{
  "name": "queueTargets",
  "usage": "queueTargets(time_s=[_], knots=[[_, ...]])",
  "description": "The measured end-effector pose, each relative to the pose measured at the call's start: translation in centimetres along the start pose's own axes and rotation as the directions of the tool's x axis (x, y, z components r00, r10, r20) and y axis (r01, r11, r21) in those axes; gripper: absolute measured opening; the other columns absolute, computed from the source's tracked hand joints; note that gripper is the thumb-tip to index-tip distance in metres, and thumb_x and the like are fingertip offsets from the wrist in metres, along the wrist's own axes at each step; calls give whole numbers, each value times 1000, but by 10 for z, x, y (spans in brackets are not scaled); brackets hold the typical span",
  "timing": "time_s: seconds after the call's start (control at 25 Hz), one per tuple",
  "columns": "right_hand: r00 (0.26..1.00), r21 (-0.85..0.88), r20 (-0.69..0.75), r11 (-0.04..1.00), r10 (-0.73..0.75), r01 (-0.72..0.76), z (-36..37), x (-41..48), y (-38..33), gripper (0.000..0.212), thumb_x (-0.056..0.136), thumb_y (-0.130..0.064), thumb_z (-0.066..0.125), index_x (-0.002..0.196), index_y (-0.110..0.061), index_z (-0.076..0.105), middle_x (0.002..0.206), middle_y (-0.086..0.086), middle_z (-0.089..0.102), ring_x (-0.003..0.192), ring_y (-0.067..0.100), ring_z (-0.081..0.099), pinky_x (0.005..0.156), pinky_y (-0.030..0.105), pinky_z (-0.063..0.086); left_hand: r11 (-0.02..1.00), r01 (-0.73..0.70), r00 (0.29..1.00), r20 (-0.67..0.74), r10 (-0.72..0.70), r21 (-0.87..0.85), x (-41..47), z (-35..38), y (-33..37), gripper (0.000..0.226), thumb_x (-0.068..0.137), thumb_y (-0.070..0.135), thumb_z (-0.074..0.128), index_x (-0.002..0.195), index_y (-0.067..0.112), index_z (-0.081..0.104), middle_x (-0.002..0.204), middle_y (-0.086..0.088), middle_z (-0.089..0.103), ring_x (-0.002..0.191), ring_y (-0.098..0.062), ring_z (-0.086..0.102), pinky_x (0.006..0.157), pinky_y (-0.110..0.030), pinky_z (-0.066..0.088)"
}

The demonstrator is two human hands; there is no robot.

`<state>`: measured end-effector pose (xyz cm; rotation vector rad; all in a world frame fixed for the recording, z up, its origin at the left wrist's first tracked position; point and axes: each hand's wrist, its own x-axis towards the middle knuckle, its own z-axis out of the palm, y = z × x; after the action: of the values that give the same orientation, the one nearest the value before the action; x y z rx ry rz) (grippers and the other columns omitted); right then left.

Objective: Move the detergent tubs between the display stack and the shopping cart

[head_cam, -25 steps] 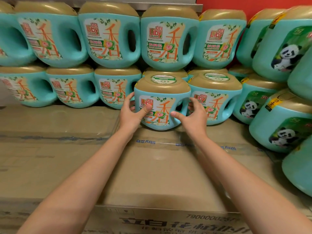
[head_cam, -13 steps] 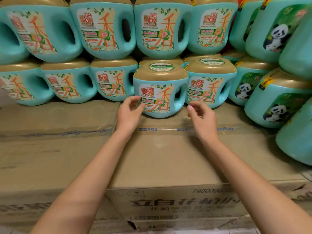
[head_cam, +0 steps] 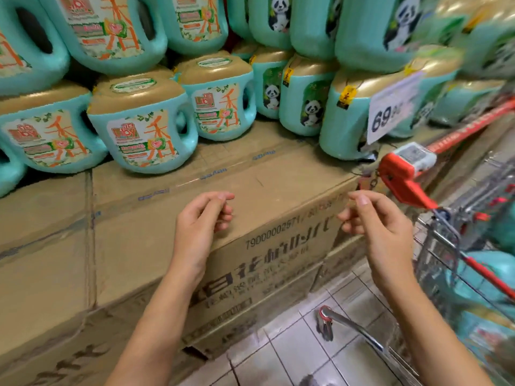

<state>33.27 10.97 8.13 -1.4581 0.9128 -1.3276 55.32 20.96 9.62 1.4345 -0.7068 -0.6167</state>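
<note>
A teal detergent tub [head_cam: 142,126] with a gold lid stands at the front of the display stack [head_cam: 117,32], on top of brown cardboard boxes [head_cam: 250,196]. My left hand [head_cam: 202,221] hangs empty over the box's front edge, fingers loosely curled, well short of that tub. My right hand [head_cam: 374,221] is also empty, fingers loosely curled, just left of the shopping cart [head_cam: 446,246]. Teal tubs [head_cam: 490,277] lie inside the cart at the right, blurred.
Panda-label tubs [head_cam: 309,101] fill the stack's right side, with a 69 price tag [head_cam: 390,110] hanging in front. The cart's red handle [head_cam: 404,179] sits close to my right hand. White floor tiles [head_cam: 292,344] show below the boxes.
Both hands have let go of the front tub and drawn back toward me. The view has swung right, bringing the cart into sight.
</note>
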Motion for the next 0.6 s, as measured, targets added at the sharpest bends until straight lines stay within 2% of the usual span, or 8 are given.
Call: queueTargets(time_s=[0.12,0.24,0.4,0.6], knots=[[986,-12,-156,998,63,-65,-67,-26,6,21,99,-13,48,89,-20,65,68,4,65,54,8,55,50,14,43,997,-15,999,49,12,71,-26,40,-14,24,97,15,52,86,25,71,76,10,67,70,-1,59,67,-12,47],[956,-25,-280,995,84,-95,-129,-46,10,21,99,-10,48,88,-17,65,64,-1,66,53,7,54,50,11,43,999,0,995,103,5,-49,-45,82,-19,28,99,10,45,88,19,69,73,7,65,65,-1,56,59,-11,46],[932,-16,-344,991,118,-132,-211,-61,5,21,98,-8,48,88,-14,65,63,0,65,53,8,55,52,12,45,1000,-6,960,282,0,22,-83,163,-28,26,97,7,49,91,19,71,76,3,66,68,-2,58,62,-13,49],[903,-72,-417,986,106,-149,-313,-60,1,18,98,-9,50,91,-12,65,63,0,65,53,8,56,52,13,45,999,33,913,407,-22,-21,-128,273,-37,23,97,7,51,91,16,72,71,8,66,66,-2,59,62,-13,50]])
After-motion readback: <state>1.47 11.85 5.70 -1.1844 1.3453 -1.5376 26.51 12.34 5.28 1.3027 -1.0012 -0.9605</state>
